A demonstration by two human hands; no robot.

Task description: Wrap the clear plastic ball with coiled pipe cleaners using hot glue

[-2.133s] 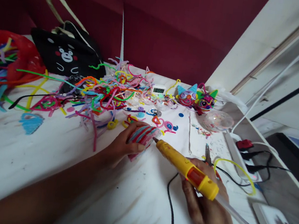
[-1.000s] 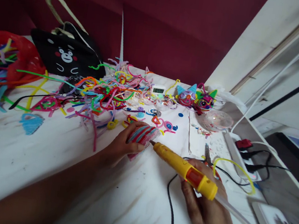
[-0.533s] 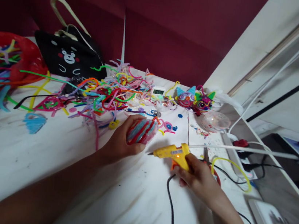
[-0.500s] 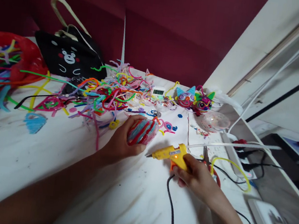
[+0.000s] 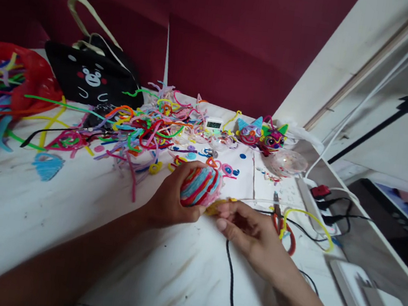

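Note:
My left hand is wrapped round a ball covered in red, light blue and pink fuzzy pipe-cleaner strips, held above the white table. Close to the ball's lower right side is my right hand, its thumb and fingertips apart with nothing seen between them. Behind those fingers a yellow glue gun shows only in part; my right hand hides most of its body. Its black cord runs down from under that hand. Red-handled scissors lie to the right of my right hand.
A tangle of colourful pipe cleaners spreads along the back, by a small digital clock. Two decorated cat-like heads and a clear plastic bowl stand farther right. A power strip lies at the right; a black bag sits at back left.
My right hand has let go of the glue gun's handle and moved left to the ball. The gun is now mostly hidden behind it. The ball has shifted slightly right in view.

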